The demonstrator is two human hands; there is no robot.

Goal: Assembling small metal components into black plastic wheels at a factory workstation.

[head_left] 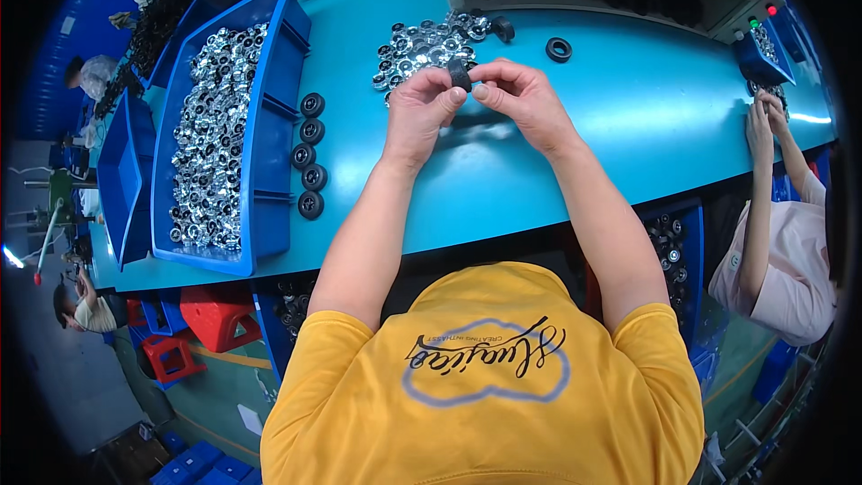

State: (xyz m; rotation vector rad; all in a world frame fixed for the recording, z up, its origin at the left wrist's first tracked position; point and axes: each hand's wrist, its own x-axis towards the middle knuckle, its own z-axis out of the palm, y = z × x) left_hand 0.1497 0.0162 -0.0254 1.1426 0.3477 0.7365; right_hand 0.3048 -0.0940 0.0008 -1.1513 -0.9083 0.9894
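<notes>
Both of my hands meet over the blue-green table, pinching one small black rubber tyre point(460, 74) between them. My left hand point(418, 112) grips its left side with thumb and fingers, and my right hand point(525, 103) closes on its right side. Whether a wheel hub sits inside the tyre is hidden. Just beyond my left hand lies a loose heap of shiny chrome wheel hubs point(413, 52). A black tyre point(503, 30) rests at the heap's right edge, and another tyre point(558, 49) lies flat farther right.
Left of my arms, several wheels with tyres point(312, 131) line up beside a blue bin point(294, 63) full of chrome hubs. An empty-looking blue tray point(126, 180) stands beyond it. At right, a co-worker's hands point(763, 117) work near a small blue bin point(763, 58). Dark wheels fill a crate point(691, 260) below the table edge.
</notes>
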